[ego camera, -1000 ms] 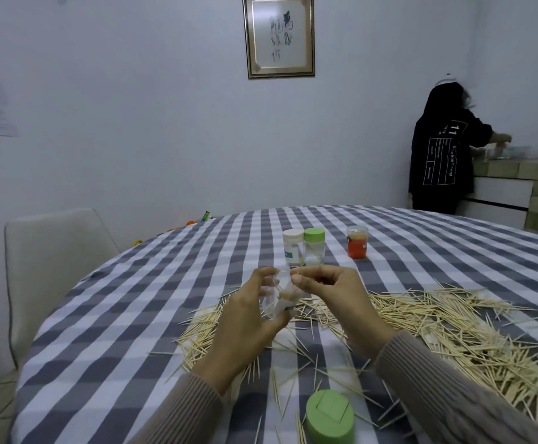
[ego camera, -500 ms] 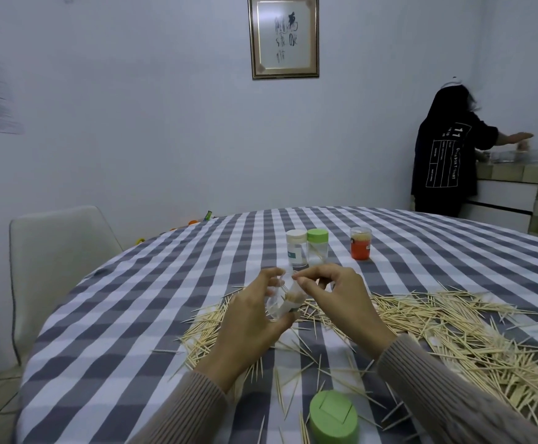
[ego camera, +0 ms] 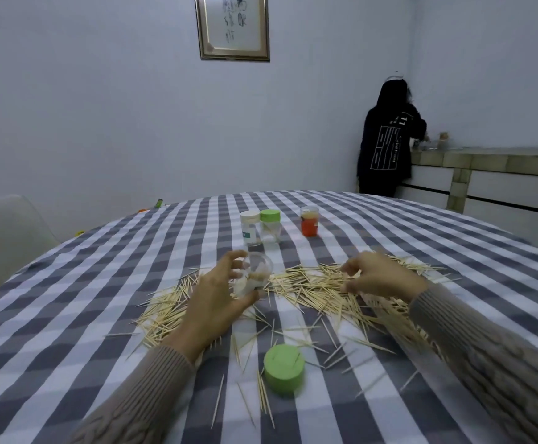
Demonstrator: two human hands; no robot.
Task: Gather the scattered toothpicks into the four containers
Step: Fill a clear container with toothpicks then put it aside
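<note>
Right hand (ego camera: 379,277) has dropped onto the toothpicks (ego camera: 318,283), fingers curled, perhaps pinching some; left hand (ego camera: 216,299) grips the clear container (ego camera: 253,277).

The surface (ego camera: 107,302) wears a cloth checked in grey and white. Pale straw-coloured toothpicks (ego camera: 318,285) lie across the middle of the frame. At lower centre sits a flat light-green lid (ego camera: 284,368). Toward the centre stand three jars: one clear with a cream-white lid (ego camera: 250,227), one clear with a green lid (ego camera: 270,225), one clear with an orange lower half (ego camera: 309,221). The jar in the left hand (ego camera: 211,299) is clear (ego camera: 252,277), with pale sticks inside. Both sleeves (ego camera: 139,398) are beige-brown cable knit. At upper right a person (ego camera: 387,139) wears black with white print. The walls are pale bluish white; the picture frame (ego camera: 233,27) at top is gold-brown
</note>
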